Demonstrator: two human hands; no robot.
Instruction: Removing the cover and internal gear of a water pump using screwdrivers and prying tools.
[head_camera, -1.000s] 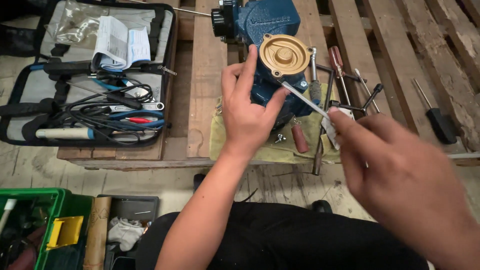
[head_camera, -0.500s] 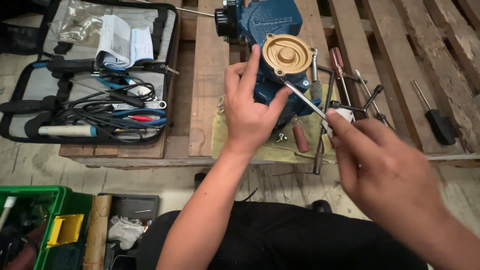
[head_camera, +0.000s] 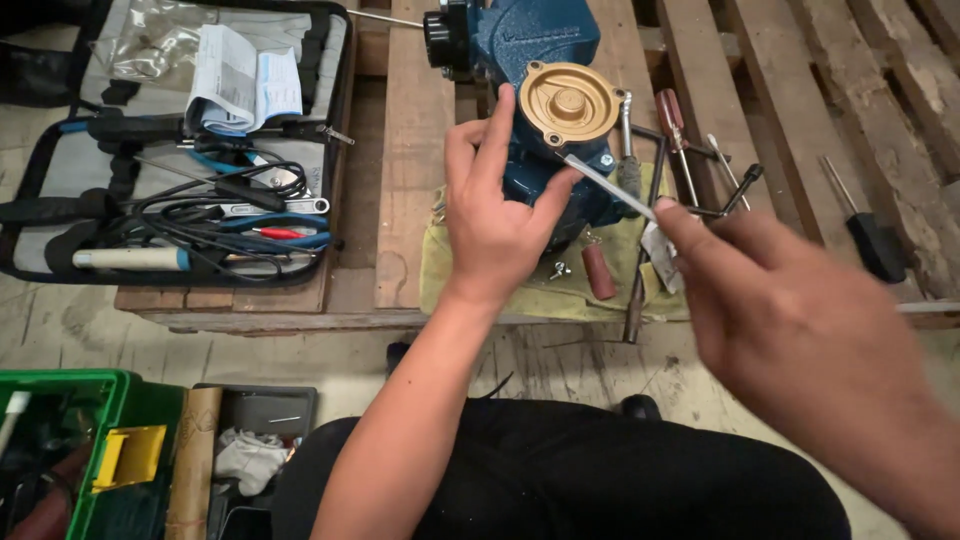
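Head view: the left hand (head_camera: 495, 215) grips the blue pump body (head_camera: 545, 150), fingers up its near side and thumb pressed just under the gold round cover (head_camera: 570, 102), so this hand is closed on the housing. The pump stands on a yellow cloth (head_camera: 480, 285) laid over a wooden pallet (head_camera: 410, 180). The right hand (head_camera: 790, 330) pinches the handle end of a thin metal tool (head_camera: 605, 185), whose tip lies at the lower edge of the cover, beside a small bolt (head_camera: 606, 160) on the rim. The right hand is blurred, so the exact grip cannot be made out beyond the fingertips closing on the shaft.

In my judgement, the work goes best if the left hand keeps the pump from rocking on the soft cloth while the tip is set squarely at the seam, with the thumb kept clear of the blade's line in case it slips.

Loose screwdrivers (head_camera: 672, 120) lie just right of the pump, and a small red piece (head_camera: 598, 272) rests on the cloth. An open tool case (head_camera: 180, 150) sits well to the left, and a green box (head_camera: 90, 450) stands on the floor below.
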